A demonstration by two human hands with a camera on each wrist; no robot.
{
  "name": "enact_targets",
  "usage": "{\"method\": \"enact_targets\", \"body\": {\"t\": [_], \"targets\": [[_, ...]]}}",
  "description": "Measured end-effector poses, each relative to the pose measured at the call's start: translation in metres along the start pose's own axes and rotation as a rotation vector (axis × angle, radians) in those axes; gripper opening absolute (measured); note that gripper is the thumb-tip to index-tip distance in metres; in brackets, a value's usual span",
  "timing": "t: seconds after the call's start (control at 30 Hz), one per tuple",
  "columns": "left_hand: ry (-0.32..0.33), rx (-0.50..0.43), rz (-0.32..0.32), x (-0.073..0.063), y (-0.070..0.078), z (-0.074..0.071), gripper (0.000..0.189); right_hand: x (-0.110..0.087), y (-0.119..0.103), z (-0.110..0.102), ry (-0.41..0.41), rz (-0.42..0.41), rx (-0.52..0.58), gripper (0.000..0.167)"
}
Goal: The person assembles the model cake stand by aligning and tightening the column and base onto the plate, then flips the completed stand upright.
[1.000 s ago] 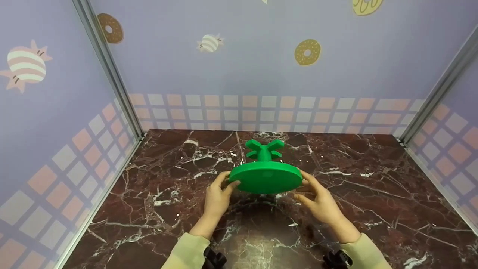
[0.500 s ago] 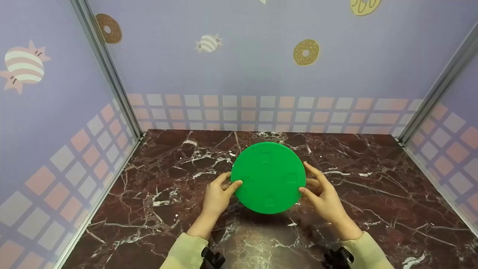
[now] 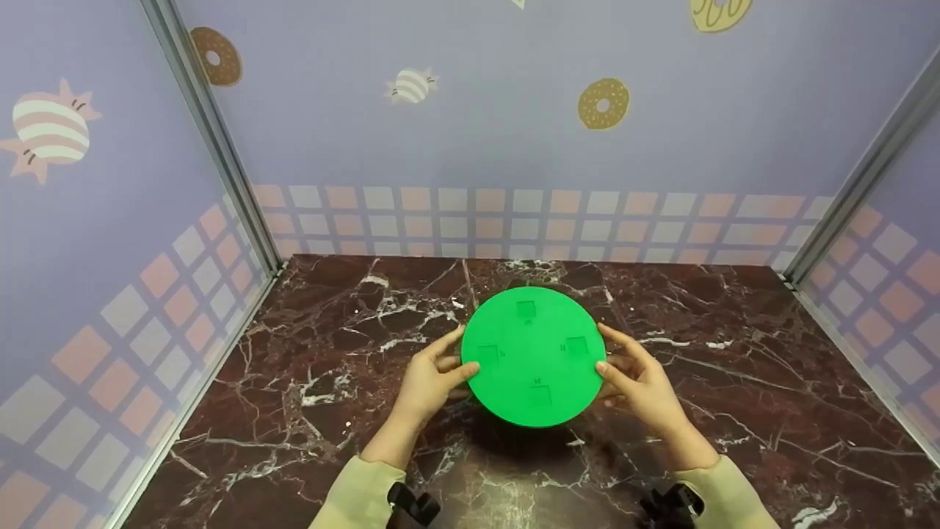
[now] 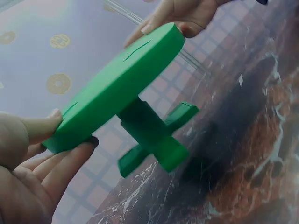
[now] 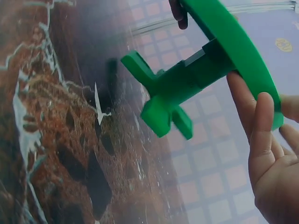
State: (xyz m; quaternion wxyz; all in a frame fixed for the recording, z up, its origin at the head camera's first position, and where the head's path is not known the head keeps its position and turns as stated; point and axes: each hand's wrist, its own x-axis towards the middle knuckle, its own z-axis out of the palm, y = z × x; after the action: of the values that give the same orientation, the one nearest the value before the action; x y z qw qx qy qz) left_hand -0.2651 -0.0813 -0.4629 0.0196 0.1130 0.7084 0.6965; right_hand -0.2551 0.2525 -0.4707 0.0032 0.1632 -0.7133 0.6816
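A green toy table (image 3: 534,356) with a round top is held over the marble surface, its top tilted toward the head camera. Several square recesses with small marks beside them show in the top. Below it, the wrist views show a central post (image 4: 147,123) ending in a cross-shaped foot (image 5: 159,114). My left hand (image 3: 429,378) pinches the left rim, thumb on top and fingers underneath. On the opposite rim, my right hand (image 3: 645,382) grips the same way. In the head view the round top hides the post and foot.
The dark red marble tabletop (image 3: 352,441) spreads around the hands. A lilac back wall (image 3: 470,147) with printed sweets and tiles stands behind. Metal corner posts (image 3: 220,139) and side panels (image 3: 896,316) enclose left and right.
The toy table has tipped from lying edge-on, foot pointing away, to showing its top to the head camera. My right thumb has come onto the rim.
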Motion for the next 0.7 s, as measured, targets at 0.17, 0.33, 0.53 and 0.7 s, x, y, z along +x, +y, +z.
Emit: {"method": "enact_targets", "body": {"t": [0.17, 0.33, 0.53, 0.7], "targets": [[-0.063, -0.091, -0.059, 0.0019, 0.0018, -0.0044, 0.077, 0.0007, -0.0008, -0.0003, 0.014, 0.096, 0.038, 0.066], [-0.052, -0.141, -0.111, 0.0034, 0.0018, -0.0038, 0.075, 0.0015, 0.0023, -0.0010, 0.006, 0.155, 0.082, 0.066], [-0.019, -0.133, -0.154, 0.0037, -0.0028, -0.0027, 0.070, 0.0022, 0.0047, 0.0002, 0.011, 0.189, 0.100, 0.066], [-0.009, -0.156, -0.173, 0.0029, -0.0038, -0.0008, 0.066, 0.0023, 0.0046, 0.0019, 0.015, 0.198, 0.109, 0.066]]}}
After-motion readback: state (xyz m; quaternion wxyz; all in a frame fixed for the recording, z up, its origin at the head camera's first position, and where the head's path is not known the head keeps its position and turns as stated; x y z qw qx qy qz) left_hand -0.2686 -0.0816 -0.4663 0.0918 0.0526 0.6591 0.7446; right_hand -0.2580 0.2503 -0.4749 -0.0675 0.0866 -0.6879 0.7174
